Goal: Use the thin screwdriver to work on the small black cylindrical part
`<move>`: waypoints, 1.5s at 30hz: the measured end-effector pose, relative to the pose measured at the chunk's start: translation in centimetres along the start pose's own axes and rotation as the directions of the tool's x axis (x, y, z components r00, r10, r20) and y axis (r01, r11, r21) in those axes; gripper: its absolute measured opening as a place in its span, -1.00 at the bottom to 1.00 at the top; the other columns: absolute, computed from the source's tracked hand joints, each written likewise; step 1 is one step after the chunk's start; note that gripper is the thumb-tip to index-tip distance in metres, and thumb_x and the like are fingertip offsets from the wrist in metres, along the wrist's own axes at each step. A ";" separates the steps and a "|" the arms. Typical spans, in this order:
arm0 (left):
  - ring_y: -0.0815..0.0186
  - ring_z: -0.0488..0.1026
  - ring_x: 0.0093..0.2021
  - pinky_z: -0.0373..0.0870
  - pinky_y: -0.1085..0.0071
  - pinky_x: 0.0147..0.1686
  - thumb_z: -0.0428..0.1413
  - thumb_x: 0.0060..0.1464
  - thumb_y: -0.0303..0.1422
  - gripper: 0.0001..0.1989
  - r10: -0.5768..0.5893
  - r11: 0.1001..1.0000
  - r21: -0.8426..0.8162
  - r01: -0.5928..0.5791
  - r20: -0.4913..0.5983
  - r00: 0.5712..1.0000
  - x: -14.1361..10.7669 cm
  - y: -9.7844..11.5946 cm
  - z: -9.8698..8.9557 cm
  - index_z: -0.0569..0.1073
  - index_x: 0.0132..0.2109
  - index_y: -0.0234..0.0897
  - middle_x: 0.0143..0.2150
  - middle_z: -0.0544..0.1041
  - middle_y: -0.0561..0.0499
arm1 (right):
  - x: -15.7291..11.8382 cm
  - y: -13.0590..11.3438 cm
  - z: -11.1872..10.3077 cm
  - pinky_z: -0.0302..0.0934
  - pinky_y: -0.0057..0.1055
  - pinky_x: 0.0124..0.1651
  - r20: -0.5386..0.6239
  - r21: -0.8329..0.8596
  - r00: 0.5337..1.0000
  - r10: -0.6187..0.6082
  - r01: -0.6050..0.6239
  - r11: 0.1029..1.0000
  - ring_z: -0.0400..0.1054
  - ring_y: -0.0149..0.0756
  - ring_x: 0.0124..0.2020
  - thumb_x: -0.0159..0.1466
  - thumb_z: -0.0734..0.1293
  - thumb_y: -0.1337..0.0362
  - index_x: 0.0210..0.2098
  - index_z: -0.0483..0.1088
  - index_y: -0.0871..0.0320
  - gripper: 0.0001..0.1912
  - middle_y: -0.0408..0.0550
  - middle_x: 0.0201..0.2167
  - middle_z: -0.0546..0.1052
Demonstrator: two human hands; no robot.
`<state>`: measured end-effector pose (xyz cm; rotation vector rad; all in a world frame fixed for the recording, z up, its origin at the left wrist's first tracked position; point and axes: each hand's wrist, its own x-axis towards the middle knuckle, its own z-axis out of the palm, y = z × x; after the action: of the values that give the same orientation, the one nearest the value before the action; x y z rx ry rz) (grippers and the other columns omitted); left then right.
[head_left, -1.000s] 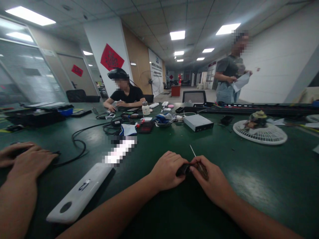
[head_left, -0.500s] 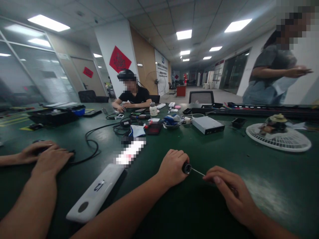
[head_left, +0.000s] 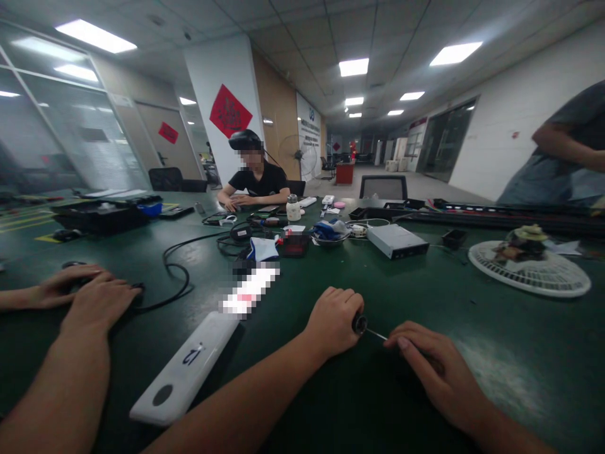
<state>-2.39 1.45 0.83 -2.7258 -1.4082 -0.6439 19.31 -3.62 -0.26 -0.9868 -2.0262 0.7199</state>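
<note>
Left hand (head_left: 333, 321) clenched on a small screwdriver (head_left: 359, 324), its black handle mostly hidden in the fist. The thin shaft runs rightward to the right hand (head_left: 437, 372), its tip hidden at the fingers; whether that hand grips cannot be told. Both rest over the green desk (head_left: 496, 359).

The slim tool (head_left: 371, 331) seems to have a black plastic cap and a thin metal shaft, though it is small to tell. The desk (head_left: 378, 403) is glossy dark green, the long case (head_left: 184, 369) smooth white plastic, the box (head_left: 397, 241) matt silver metal.
</note>
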 end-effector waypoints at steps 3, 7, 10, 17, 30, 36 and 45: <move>0.22 0.38 -0.21 0.24 0.29 -0.18 0.13 0.07 -0.35 -0.90 0.018 1.000 -0.003 -0.018 -0.009 1.000 0.0 0.1 0.1 0.36 -0.25 -0.23 -0.24 0.47 -0.02 | 0.0 0.0 0.0 0.28 -0.36 -0.24 -0.045 0.005 0.999 -0.009 0.009 1.000 0.44 -0.24 -0.27 0.44 0.15 0.22 -0.17 0.51 0.09 -0.71 -0.04 -0.26 0.52; 0.23 0.36 -0.24 0.22 0.29 -0.22 0.12 0.06 -0.36 -0.90 0.031 0.999 0.027 -0.031 -0.017 0.999 -0.1 0.1 0.2 0.35 -0.25 -0.22 -0.27 0.46 0.01 | 0.2 -0.4 -0.2 0.28 -0.37 -0.19 0.033 0.051 0.998 -0.045 0.043 0.998 0.43 -0.26 -0.24 0.43 0.16 0.24 -0.17 0.51 0.09 -0.72 -0.05 -0.22 0.52; 0.23 0.34 -0.24 0.21 0.29 -0.22 0.12 0.05 -0.36 -0.90 0.032 0.999 0.032 -0.031 -0.008 0.999 -0.1 0.1 0.1 0.35 -0.27 -0.22 -0.28 0.46 0.01 | 0.1 -0.6 -0.3 0.26 -0.37 -0.19 0.056 0.062 0.997 -0.061 0.057 0.996 0.43 -0.27 -0.26 0.43 0.16 0.26 -0.23 0.52 0.10 -0.71 -0.06 -0.27 0.53; 0.22 0.33 -0.21 0.20 0.29 -0.18 0.14 -0.06 -0.45 -0.83 0.055 0.998 0.016 -0.056 0.018 0.998 0.1 0.0 0.2 0.36 -0.25 -0.22 -0.27 0.48 0.00 | 0.1 -0.4 -0.2 0.24 -0.38 -0.21 -0.023 0.034 0.999 -0.035 0.036 0.999 0.41 -0.27 -0.27 0.43 0.16 0.28 -0.21 0.51 0.11 -0.72 -0.05 -0.27 0.52; 0.23 0.34 -0.26 0.19 0.30 -0.20 0.17 -0.06 -0.37 -0.81 0.040 0.997 0.065 -0.042 0.034 0.999 0.0 0.1 0.5 0.39 -0.23 -0.22 -0.31 0.48 0.02 | -0.2 0.0 -0.1 0.23 -0.36 -0.22 0.001 0.002 0.996 -0.086 0.086 0.996 0.41 -0.28 -0.30 0.42 0.18 0.28 -0.27 0.48 0.13 -0.74 -0.06 -0.31 0.51; 0.24 0.35 -0.28 0.19 0.30 -0.21 0.18 -0.05 -0.35 -0.83 0.042 0.996 0.083 -0.045 0.038 0.998 -0.1 0.4 0.4 0.41 -0.25 -0.23 -0.33 0.49 0.01 | -0.3 -0.6 -0.3 0.25 -0.38 -0.19 0.050 0.052 0.992 -0.117 0.115 0.992 0.42 -0.28 -0.23 0.42 0.18 0.28 -0.20 0.49 0.12 -0.76 -0.03 -0.23 0.52; 0.22 0.32 -0.29 0.16 0.25 -0.25 0.10 0.14 -0.18 -0.77 0.091 0.972 0.213 -0.095 0.029 0.995 -0.1 0.7 0.5 0.43 -0.36 -0.24 -0.37 0.48 -0.02 | -0.3 0.1 -0.4 0.21 -0.37 -0.26 -0.040 -0.011 0.996 -0.077 0.077 0.997 0.40 -0.29 -0.35 0.42 0.17 0.26 -0.33 0.46 0.15 -0.71 -0.06 -0.37 0.50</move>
<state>-1.75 1.06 0.48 -2.6159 -1.2622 -0.4345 19.77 -3.78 -0.26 -0.9158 -2.0222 0.6450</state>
